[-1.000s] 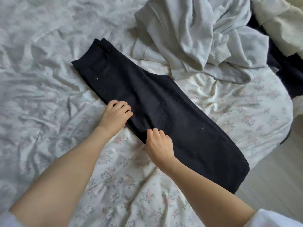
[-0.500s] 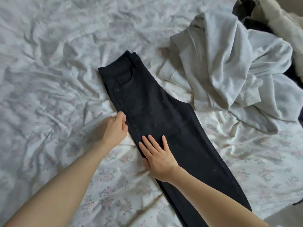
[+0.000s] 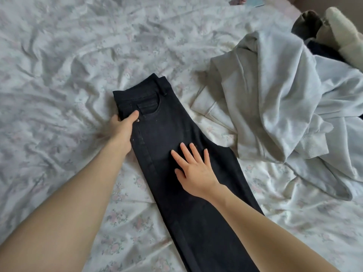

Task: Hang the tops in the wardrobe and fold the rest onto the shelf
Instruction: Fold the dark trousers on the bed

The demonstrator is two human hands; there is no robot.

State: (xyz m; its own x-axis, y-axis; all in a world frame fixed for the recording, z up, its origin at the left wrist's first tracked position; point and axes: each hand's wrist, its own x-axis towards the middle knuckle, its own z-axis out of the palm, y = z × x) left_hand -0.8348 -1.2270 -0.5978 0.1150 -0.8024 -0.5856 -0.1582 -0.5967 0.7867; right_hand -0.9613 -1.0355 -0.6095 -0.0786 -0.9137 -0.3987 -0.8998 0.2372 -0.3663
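Observation:
Black jeans (image 3: 167,122), folded lengthwise leg on leg, lie on the bed with the waistband far from me and the legs running down out of the frame. My left hand (image 3: 122,130) grips the left edge of the jeans just below the waistband, thumb on top by the pocket rivet. Flat on the thigh part rests my right hand (image 3: 193,167), its fingers straight and spread.
A rumpled floral sheet (image 3: 59,95) covers the bed. A crumpled light grey sweatshirt (image 3: 284,107) lies right of the jeans, its hem close to them. Behind it at the far right sit dark clothes (image 3: 326,50) and a cream garment (image 3: 345,36).
The left hand has slid up the jeans' edge toward the waistband and taken hold of it. The right hand has moved onto the thigh and flattened out. The view has shifted so the jeans lie straighter.

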